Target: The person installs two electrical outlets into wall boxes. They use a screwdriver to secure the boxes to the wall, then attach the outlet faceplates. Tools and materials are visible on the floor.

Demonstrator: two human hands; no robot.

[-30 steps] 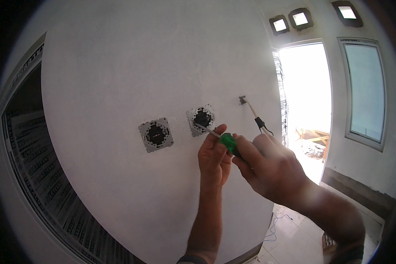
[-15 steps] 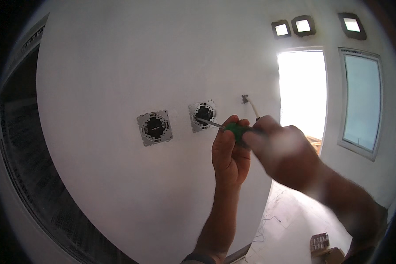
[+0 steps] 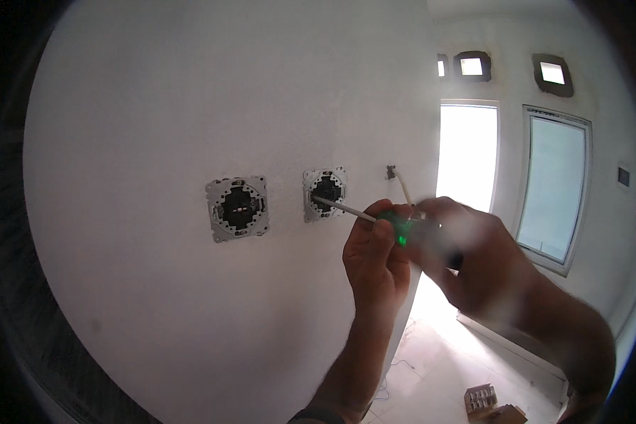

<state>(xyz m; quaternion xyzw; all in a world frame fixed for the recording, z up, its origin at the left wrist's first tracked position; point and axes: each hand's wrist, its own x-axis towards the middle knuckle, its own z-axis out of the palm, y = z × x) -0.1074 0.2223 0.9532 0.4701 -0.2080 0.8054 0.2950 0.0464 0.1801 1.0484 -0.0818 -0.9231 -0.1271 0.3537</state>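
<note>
- Left hand [image 3: 374, 258]: fingers curled, thumb and forefinger pinching the screwdriver [image 3: 374, 219] where the metal shaft meets the green handle. Forearm rises from the lower edge, almost upright.
- Right hand [image 3: 466, 254]: blurred; fingers wrapped over the back end of the green handle, just right of the left hand and touching it. Exact finger placement can't be made out through the blur. Forearm enters from the lower right corner.
- Screwdriver: thin pale shaft, slanting up and left from the hands; tip sits in the dark middle of the right socket [image 3: 325, 193]. Handle mostly hidden by both hands, only a bright green patch showing.
- Right socket: uncovered insert with metal frame, set in the white wall [image 3: 155, 106], close to the wall's right edge.
- Left socket [image 3: 238, 208]: same kind, also uncovered, beside the right one and a little lower in the picture; untouched.
- Cable [image 3: 401, 185]: short pale cable coming out of a small dark hole in the wall, just right of the right socket, hanging down toward the hands.
- Beyond the wall edge: bright doorway [image 3: 468, 155], tall window [image 3: 555, 187] to its right, small square openings high above them.
- Floor [image 3: 431, 367]: pale tiles, small boxes [image 3: 489, 403] lying at lower right.
</note>
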